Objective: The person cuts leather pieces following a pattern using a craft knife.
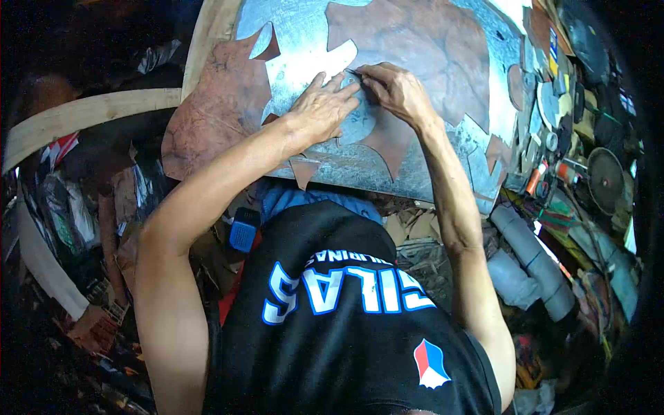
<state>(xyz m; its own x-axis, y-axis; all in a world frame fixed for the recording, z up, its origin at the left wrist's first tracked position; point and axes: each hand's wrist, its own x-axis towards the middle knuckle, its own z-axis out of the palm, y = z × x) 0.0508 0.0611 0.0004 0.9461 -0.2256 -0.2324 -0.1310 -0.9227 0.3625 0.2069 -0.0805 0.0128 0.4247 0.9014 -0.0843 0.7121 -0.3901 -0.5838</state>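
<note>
My left hand (325, 107) lies flat on the work surface with its fingers spread. It presses near a pale, round-ended flat piece (342, 57), which is washed out by glare. My right hand (399, 90) is pinched round a thin dark tool (353, 71) whose tip points left at that piece's edge; its exact kind I cannot make out. Brown leather (415, 48) with cut-out edges spreads beyond and beside my right hand. Another brown leather piece (221, 104) lies to the left of my left hand.
The metal-topped table (387, 181) has a wooden edge (207, 41) at left. Small leather offcuts (304, 171) lie near its front. An orange-labelled tube (536, 178), a round disc (606, 178) and grey rolls (532, 256) crowd the right. A blue-black block (243, 229) sits below the table.
</note>
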